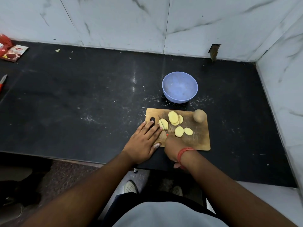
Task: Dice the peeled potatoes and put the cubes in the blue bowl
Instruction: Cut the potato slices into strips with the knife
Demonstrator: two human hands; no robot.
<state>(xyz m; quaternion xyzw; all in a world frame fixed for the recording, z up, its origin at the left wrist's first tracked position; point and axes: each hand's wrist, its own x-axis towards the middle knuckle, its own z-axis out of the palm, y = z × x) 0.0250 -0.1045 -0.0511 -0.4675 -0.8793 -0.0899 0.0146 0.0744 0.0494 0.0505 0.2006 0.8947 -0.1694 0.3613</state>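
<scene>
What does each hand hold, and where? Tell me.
Right hand grips the knife by its handle. Left hand holds nothing; its straight fingertips steady a potato slice on the board.

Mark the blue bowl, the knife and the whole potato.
blue bowl (180,87), head view, inner wall.
knife (162,124), head view, mid blade.
whole potato (199,116), head view, centre of its body.
</scene>
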